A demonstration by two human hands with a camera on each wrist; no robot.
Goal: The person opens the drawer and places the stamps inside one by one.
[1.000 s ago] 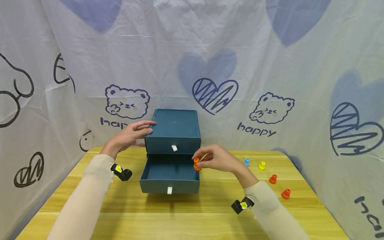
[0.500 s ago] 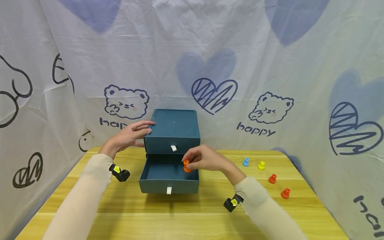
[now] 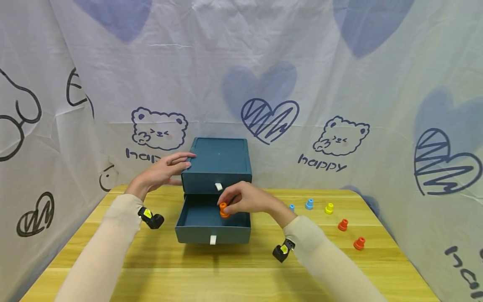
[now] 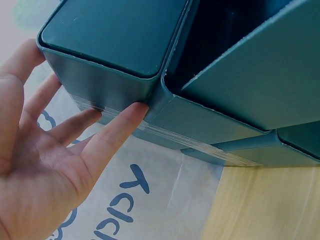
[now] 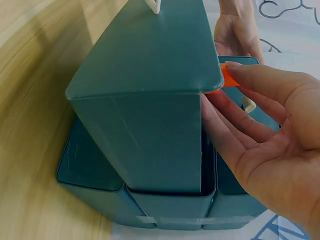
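Note:
A teal drawer unit (image 3: 220, 155) stands on the table, its lower drawer (image 3: 213, 235) pulled out and the upper one pushed in. My left hand (image 3: 163, 170) rests at the unit's left side with fingers spread, fingertips touching the side wall in the left wrist view. Between thumb and fingers my right hand (image 3: 249, 199) pinches a small orange stepped cone-shaped piece (image 3: 223, 210), wider at its base. It hangs over the inside of the lower drawer. In the right wrist view, the drawer's wall hides much of the orange piece (image 5: 229, 76).
Right of the unit, small stepped pieces stand on the wooden table (image 3: 181, 281): blue (image 3: 309, 204), yellow (image 3: 329, 208) and two red-orange ones (image 3: 343, 225). Another blue piece (image 3: 292, 208) shows behind my right wrist. A printed white cloth (image 3: 211, 96) hangs behind.
My right hand has moved left with the orange piece, from the drawer's right edge to over its interior. A second blue piece has come into view. My left hand stays in place.

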